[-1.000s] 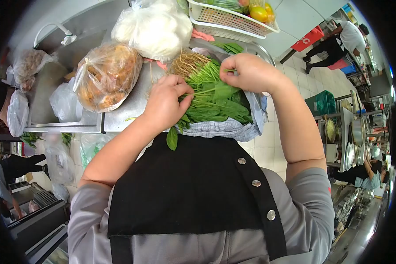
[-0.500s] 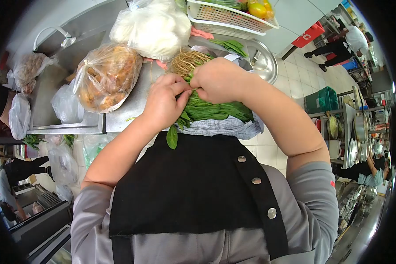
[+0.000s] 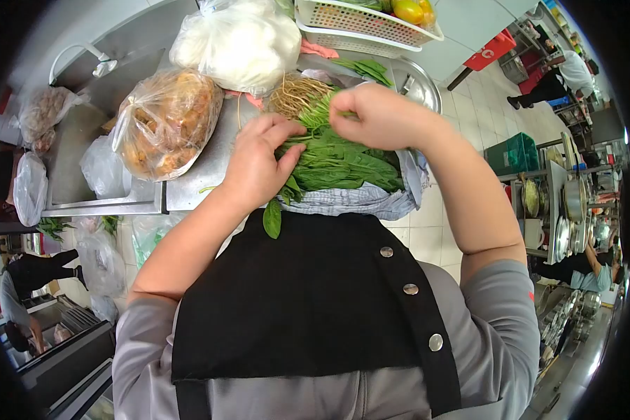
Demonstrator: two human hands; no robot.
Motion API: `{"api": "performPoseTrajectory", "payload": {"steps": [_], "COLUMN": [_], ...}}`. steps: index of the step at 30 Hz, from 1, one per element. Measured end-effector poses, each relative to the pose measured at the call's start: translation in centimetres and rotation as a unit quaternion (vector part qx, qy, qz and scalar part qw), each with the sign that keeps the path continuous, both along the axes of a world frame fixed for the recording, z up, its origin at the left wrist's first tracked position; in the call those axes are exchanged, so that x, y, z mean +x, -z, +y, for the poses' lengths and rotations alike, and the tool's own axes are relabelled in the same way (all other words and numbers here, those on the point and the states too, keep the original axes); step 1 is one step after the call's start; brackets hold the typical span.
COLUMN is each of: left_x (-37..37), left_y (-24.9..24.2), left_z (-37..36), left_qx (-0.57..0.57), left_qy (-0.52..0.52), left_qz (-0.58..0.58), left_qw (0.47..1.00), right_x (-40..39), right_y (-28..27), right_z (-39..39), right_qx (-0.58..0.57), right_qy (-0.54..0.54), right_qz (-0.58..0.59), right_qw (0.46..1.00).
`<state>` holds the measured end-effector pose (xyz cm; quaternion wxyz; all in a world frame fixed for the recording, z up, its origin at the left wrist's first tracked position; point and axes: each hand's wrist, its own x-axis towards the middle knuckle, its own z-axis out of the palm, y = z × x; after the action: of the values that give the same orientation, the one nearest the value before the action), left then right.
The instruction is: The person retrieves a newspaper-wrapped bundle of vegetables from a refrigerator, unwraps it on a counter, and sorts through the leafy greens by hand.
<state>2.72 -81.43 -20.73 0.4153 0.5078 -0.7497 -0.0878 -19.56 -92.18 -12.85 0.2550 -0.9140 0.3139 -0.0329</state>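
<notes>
A bunch of green leafy spinach with pale tangled roots lies on a blue-grey cloth at the steel counter's near edge. My left hand presses on the stems at the bunch's left side, fingers curled around them. My right hand is above the upper part of the bunch, fingers pinched on a green stem. One loose leaf hangs over the counter edge by my black apron.
A clear bag of brown fried pieces and a bag of white food sit behind the greens. A white basket with fruit stands further back beside a steel bowl. A sink lies left. Other workers stand far right and lower left.
My right hand moved left to meet the left hand over the stems, then pulled back right and up, pinching a stem. The left hand stayed on the bunch.
</notes>
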Motion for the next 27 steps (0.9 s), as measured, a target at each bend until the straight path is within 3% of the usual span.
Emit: {"api": "performPoseTrajectory", "payload": {"steps": [2, 5, 14, 17, 20, 23, 27], "left_x": [-0.1, 0.3, -0.1, 0.1, 0.2, 0.0, 0.3], "left_y": [-0.3, -0.3, -0.7, -0.2, -0.2, 0.1, 1.8], "left_z": [0.0, 0.0, -0.1, -0.3, -0.4, -0.6, -1.1], "left_qx": [0.004, 0.025, 0.065, 0.072, 0.070, 0.061, 0.052], "left_qy": [0.000, 0.031, 0.026, 0.022, 0.022, 0.035, 0.026], "left_qz": [0.001, -0.033, -0.077, -0.063, -0.053, -0.038, -0.043], "left_qw": [1.000, 0.999, 0.995, 0.995, 0.996, 0.997, 0.997], "right_x": [-0.4, -1.5, -2.0, -1.4, -0.8, 0.9, 3.1], "right_y": [-2.6, -1.2, -2.5, -3.9, -4.1, -3.1, -0.5], "right_z": [1.3, 2.1, -0.2, -0.1, -0.5, 0.1, 1.4], "right_qx": [-0.009, -0.036, -0.038, -0.065, -0.086, -0.097, -0.140], "right_qy": [-0.016, -0.033, -0.002, 0.023, 0.026, -0.057, -0.084], "right_qz": [0.169, 0.220, 0.124, 0.140, 0.030, 0.066, 0.151], "right_qw": [0.985, 0.974, 0.991, 0.988, 0.995, 0.991, 0.975]}}
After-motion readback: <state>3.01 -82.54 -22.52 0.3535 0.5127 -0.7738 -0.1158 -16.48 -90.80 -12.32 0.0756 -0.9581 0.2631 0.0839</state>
